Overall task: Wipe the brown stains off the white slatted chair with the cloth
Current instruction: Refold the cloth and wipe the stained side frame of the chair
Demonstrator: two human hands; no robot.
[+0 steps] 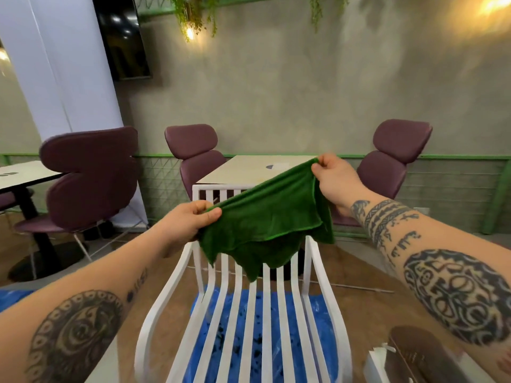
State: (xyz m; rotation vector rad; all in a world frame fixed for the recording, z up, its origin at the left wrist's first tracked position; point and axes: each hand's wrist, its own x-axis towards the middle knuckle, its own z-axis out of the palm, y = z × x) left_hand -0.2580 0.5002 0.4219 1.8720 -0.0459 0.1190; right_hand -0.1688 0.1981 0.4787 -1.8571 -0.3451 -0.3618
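Over the chair's backrest, both hands were clamped on the cloth. The left hand (190,219) pinched one end low and near, and the right hand (334,178) pinched the other end higher and further off. So the green cloth (271,217) hung stretched between them, doubled over, with loose points dangling in front of the back slats. Touching or not, couldn't tell.

Looked like microfibre to me: soft, light, floppy, grippy rather than slick. I'd bunch it into a pad in one palm before rubbing.

The white slatted chair (276,313) stood on a blue sheet (243,341), with a desk (249,167) right behind its top rail. Couldn't spot any brown stains. No readable writing either; the print on the brownish box (414,352) at bottom right was too small.
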